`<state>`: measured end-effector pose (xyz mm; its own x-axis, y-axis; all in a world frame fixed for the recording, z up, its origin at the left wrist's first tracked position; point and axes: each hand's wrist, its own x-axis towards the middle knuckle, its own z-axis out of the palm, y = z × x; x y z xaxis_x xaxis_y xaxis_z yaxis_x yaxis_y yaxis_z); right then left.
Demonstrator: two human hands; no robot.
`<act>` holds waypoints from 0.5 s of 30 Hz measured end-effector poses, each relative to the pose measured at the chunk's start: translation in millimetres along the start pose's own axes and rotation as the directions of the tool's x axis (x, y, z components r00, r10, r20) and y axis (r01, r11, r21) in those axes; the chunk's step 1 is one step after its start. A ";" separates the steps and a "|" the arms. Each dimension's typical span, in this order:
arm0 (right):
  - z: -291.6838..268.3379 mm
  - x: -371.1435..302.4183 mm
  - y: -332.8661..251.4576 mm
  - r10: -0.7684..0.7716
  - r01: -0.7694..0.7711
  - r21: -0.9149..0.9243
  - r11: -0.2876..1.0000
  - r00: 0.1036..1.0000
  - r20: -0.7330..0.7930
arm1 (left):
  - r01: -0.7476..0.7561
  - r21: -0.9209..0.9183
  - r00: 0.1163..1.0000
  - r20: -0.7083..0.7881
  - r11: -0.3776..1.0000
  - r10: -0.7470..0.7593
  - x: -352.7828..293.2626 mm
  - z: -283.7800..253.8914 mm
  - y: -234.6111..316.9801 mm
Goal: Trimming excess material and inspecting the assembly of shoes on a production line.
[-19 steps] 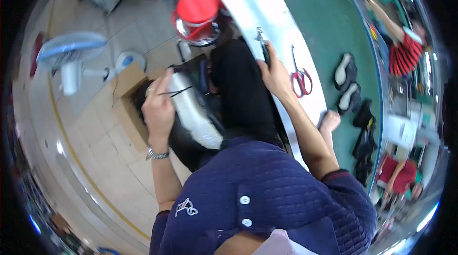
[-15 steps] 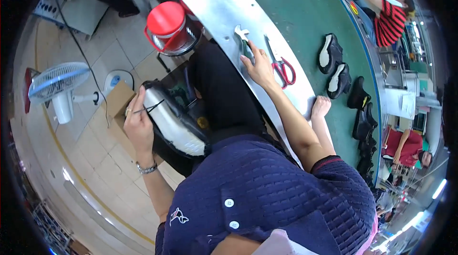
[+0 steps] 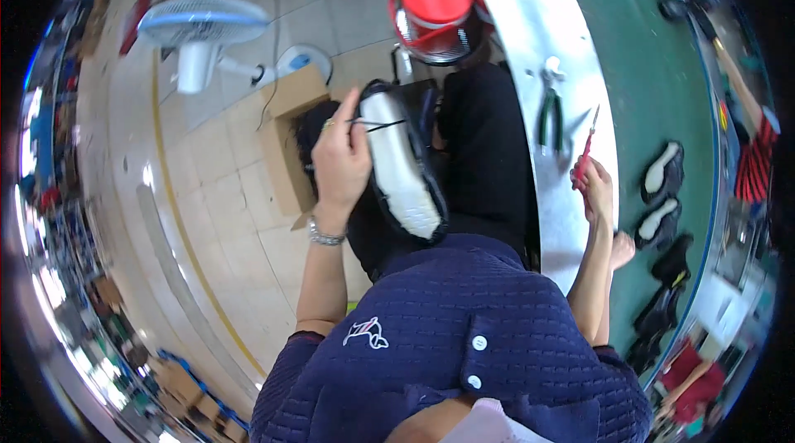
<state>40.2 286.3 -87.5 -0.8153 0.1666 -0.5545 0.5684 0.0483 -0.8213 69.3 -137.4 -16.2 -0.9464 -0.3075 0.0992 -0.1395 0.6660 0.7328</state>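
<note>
A black shoe (image 3: pixel 403 166) with a bare whitish underside lies across my lap, sole side up. A thin black cord (image 3: pixel 383 124) runs across its upper part. My left hand (image 3: pixel 341 157) is at the shoe's left edge, thumb and forefinger closed on the end of the cord. Over the metal worktop's right side, my right hand (image 3: pixel 593 186) grips red-handled scissors (image 3: pixel 586 153), blades pointing away from me. Green-handled pliers (image 3: pixel 551 116) lie on the worktop to the left of the scissors.
Beyond the metal worktop (image 3: pixel 555 25), a green surface (image 3: pixel 642 70) carries several black shoes (image 3: pixel 662 171). Another person's hand (image 3: pixel 623 250) is beside my right forearm. A red-lidded bucket (image 3: pixel 436 0), a cardboard box (image 3: pixel 286 149) and a fan (image 3: pixel 199 29) stand to the left.
My right hand has left the pliers on the worktop and taken up the scissors. The view has turned; my left hand stays at the shoe and cord.
</note>
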 end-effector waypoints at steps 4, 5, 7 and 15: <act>69.2 -49.7 -52.8 -0.071 0.048 0.068 0.996 0.917 0.392 | -0.093 -0.145 0.992 -0.099 0.985 0.079 -21.6 2.7 9.1; 84.8 -60.1 -64.4 -0.083 0.037 0.095 0.995 0.835 0.544 | -0.170 -0.128 0.975 -0.165 0.977 0.148 -25.1 6.7 10.6; 111.7 -79.6 -80.6 0.067 -0.135 0.034 0.990 0.678 0.732 | -0.150 -0.133 0.971 -0.206 0.980 0.120 -28.5 16.7 10.9; 156.1 -128.1 -94.9 0.321 -0.205 -0.249 0.946 0.523 0.790 | -0.173 -0.063 0.892 -0.433 0.983 0.129 -17.0 36.9 2.0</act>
<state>73.6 106.6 40.5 -0.3306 -0.6750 -0.6597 0.7327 0.2570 -0.6301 74.4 -105.8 -41.3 -0.7358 -0.4831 0.4747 0.0447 0.6647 0.7458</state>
